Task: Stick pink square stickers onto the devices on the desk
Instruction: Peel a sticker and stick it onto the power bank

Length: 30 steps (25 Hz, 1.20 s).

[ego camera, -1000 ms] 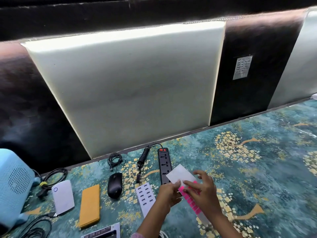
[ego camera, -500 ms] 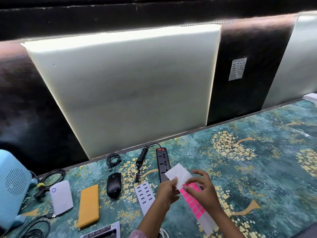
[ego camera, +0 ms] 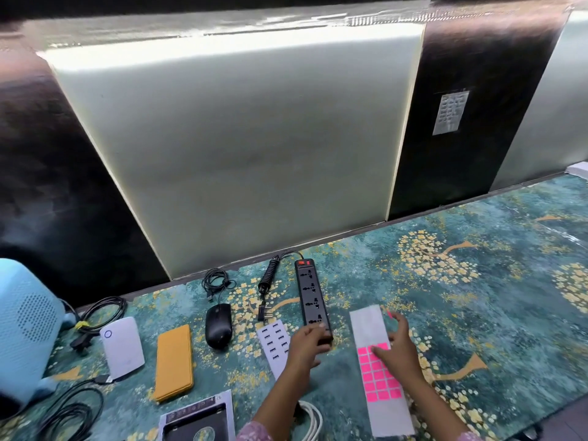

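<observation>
The sticker sheet (ego camera: 370,326) lies flat on the patterned desk mat, its pink square stickers (ego camera: 380,381) on the near half. My right hand (ego camera: 399,350) rests over the sheet with its fingers stretched out. A small pink sticker (ego camera: 388,312) clings at its raised fingertip; the image is blurred there. My left hand (ego camera: 307,345) grips the near end of the black power strip (ego camera: 311,296), fingers curled over it. A white multi-port USB charger (ego camera: 273,340) lies just left of that hand.
Left of the charger lie a black mouse (ego camera: 218,324), an orange flat case (ego camera: 174,361), a white power bank (ego camera: 122,346) and a blue speaker-like box (ego camera: 22,326). Black cables (ego camera: 68,415), a drive caddy (ego camera: 197,420) and a white cable (ego camera: 313,418) sit near the front edge. Padded wall panels stand behind.
The sheet, held up in both hands before, now lies flat on the mat. My left hand has let go of it and taken hold of the power strip's near end.
</observation>
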Tool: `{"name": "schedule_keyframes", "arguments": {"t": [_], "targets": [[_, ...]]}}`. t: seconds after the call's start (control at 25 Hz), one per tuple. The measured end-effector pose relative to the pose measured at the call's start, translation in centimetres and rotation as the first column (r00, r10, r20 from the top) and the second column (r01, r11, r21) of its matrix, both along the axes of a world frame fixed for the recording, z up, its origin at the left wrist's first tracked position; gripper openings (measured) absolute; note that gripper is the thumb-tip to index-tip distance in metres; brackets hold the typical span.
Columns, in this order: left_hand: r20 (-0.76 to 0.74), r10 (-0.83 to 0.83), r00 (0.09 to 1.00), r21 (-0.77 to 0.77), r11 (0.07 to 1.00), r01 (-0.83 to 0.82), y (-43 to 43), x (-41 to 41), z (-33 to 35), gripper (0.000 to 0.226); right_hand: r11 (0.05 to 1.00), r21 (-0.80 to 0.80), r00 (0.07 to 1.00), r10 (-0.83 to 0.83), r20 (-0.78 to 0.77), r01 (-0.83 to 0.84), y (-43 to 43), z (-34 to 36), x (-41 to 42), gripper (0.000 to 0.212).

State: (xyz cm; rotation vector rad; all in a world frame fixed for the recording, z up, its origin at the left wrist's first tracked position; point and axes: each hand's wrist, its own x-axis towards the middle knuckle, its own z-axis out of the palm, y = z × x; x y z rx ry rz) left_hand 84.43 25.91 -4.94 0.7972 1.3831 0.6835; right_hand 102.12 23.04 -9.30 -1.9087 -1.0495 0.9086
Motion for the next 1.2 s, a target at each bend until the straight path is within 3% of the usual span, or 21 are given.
{"name": "schedule_keyframes", "arguments": {"t": [0.16, 0.32, 0.44, 0.6, 0.72, 0.8, 0.92, 1.04, 1.2], "targets": [[0.013, 0.073, 0.997, -0.029, 0.997, -0.073, 0.2, -3.2, -1.0, 0.013, 0.998, -0.03, 0.962, 0.064, 0.264, -0.058, 0.3, -1.3, -0.6, 0.079], [0.006, 0.167, 0.986, 0.033, 0.985, -0.167, 0.5, -7.5, -0.8, 0.011, 1.0, -0.001, 0.866, 0.0, 0.5, 0.0, 1.0, -0.5, -2.7, 0.074], [-0.033, 0.298, 0.954, 0.211, 0.935, -0.285, 0.3, -12.5, -0.2, 0.007, 0.991, 0.135, 0.938, -0.033, 0.344, -0.015, 1.5, 1.0, -6.9, 0.067], [-0.332, 0.447, 0.831, 0.411, 0.861, -0.299, 0.0, -20.9, -0.6, 0.027, 0.979, 0.194, 0.995, 0.048, 0.086, -0.064, 2.1, 2.9, -15.6, 0.06], [-0.582, 0.456, 0.673, 0.444, 0.872, -0.207, 0.5, -27.7, -1.2, 0.047, 0.967, 0.19, 0.985, 0.164, 0.047, -0.17, 2.8, 3.4, -22.3, 0.051], [-0.662, 0.418, 0.621, 0.41, 0.897, -0.167, 1.1, -31.4, -1.5, 0.058, 0.957, 0.168, 0.972, 0.229, 0.053, -0.235, 3.2, 3.7, -26.1, 0.048], [-0.627, 0.359, 0.692, 0.337, 0.925, -0.174, 3.2, -35.3, -1.9, 0.068, 0.956, 0.155, 0.968, 0.249, 0.025, -0.25, 4.1, 3.8, -30.7, 0.034], [-0.585, 0.225, 0.779, 0.29, 0.955, -0.058, 5.9, -38.5, -3.1, 0.073, 0.958, 0.163, 0.969, 0.246, -0.033, -0.238, 5.2, 3.2, -34.6, 0.012], [-0.553, 0.071, 0.83, 0.282, 0.953, 0.107, 7.8, -40.9, -4.5, 0.064, 0.94, 0.107, 0.944, 0.328, -0.037, -0.323, 7.2, 2.6, -39.7, 0.027]]}}
